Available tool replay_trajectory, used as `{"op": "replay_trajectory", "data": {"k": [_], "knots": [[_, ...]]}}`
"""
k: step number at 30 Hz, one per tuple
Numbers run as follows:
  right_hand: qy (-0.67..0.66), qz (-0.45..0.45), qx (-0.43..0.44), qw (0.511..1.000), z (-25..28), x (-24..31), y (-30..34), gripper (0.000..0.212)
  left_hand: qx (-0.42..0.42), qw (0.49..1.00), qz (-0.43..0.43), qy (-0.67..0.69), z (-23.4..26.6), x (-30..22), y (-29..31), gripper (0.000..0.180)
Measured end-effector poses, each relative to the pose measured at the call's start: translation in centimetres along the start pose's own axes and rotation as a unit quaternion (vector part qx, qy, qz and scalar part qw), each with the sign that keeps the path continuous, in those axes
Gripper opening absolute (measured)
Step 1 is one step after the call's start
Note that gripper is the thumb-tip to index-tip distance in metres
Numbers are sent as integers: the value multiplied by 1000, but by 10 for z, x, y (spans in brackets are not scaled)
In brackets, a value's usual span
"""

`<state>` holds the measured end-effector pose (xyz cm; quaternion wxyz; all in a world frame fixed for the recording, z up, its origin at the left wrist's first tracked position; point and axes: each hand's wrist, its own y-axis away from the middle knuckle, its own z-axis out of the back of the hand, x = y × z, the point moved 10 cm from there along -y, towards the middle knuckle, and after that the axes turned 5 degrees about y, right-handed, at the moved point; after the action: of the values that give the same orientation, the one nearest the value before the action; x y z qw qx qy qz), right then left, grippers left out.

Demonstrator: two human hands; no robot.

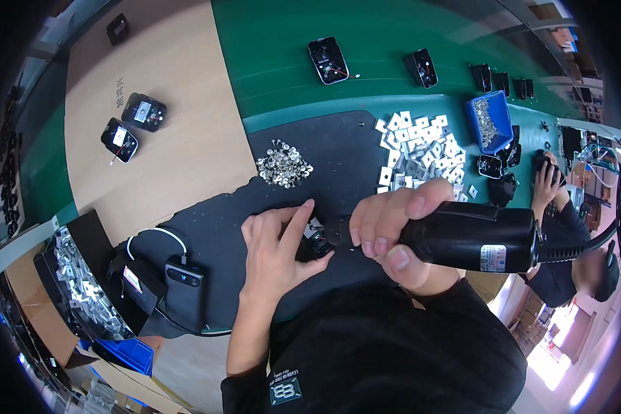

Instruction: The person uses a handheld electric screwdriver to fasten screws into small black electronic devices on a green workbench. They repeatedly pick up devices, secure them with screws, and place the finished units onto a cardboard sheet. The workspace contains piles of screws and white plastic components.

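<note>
My right hand [400, 231] is wrapped round a black electric screwdriver [472, 236], held nearly level with its cord running off to the right. Its tip end points left at a small black plastic housing [316, 238], which my left hand [276, 248] grips between thumb and fingers on the black mat. Part of the housing is hidden by my fingers and the tool, so whether the bit touches a screw is unclear. Just beyond my hands lies a heap of screws [283, 165]. White square plates [421, 152] are piled farther right.
A blue bin [490, 123] of small metal parts stands behind the plates. Open black housings [329, 61] sit along the green bench, others on cardboard [165, 83]. At left are a small black device [185, 274] with a white cable and a box of metal pieces [90, 290]. A co-worker [566, 234] works at right.
</note>
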<state>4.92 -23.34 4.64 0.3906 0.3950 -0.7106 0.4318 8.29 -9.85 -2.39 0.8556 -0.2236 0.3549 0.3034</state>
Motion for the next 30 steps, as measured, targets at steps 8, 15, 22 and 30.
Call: {"op": "replay_trajectory", "data": {"k": [8, 15, 22, 30], "knots": [[12, 59, 37, 997, -8, 1, 0, 37, 20, 1000, 10, 10, 0, 2, -3, 76], [-14, 83, 54, 995, -19, 5, -9, 41, 29, 999, 17, 22, -3, 7, -7, 74], [-13, 39, 54, 998, -10, -9, -10, 36, 28, 999, 3, 22, -2, 5, -7, 72], [-90, 69, 79, 990, -4, -6, -8, 62, 31, 999, 5, 25, -3, 7, -7, 72]]}}
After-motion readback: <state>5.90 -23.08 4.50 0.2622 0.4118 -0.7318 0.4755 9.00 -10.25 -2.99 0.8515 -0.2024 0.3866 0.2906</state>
